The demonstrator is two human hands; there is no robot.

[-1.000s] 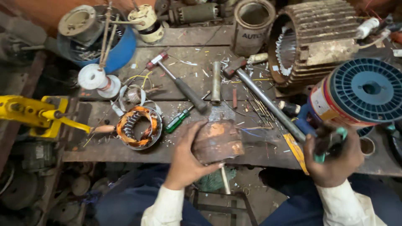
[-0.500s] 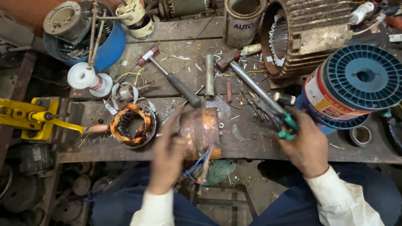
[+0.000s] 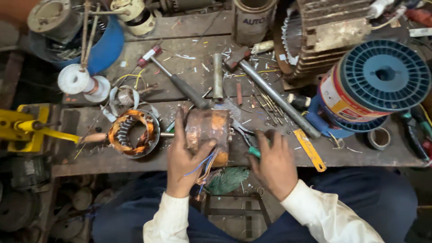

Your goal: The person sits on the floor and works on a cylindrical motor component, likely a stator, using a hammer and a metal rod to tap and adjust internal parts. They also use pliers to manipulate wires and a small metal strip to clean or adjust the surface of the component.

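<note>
hammer (image 3: 177,83), blue wire spool (image 3: 375,85), wound stator (image 3: 133,133)

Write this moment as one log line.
left hand: grips rusty copper-wound motor stator | right hand: holds green-handled pliers | surface: cluttered wooden workbench

Left hand (image 3: 186,155): palm down, fingers spread and curled in clasp, thumb extended right. Right hand (image 3: 272,162): knuckles up, fingers bent in closed grip. Both forearms sleeved in white, angled inward.

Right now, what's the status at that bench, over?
Left hand grips the coppery motor stator. Right hand holds green-handled pliers beside it. Hammer lies just behind.
</note>
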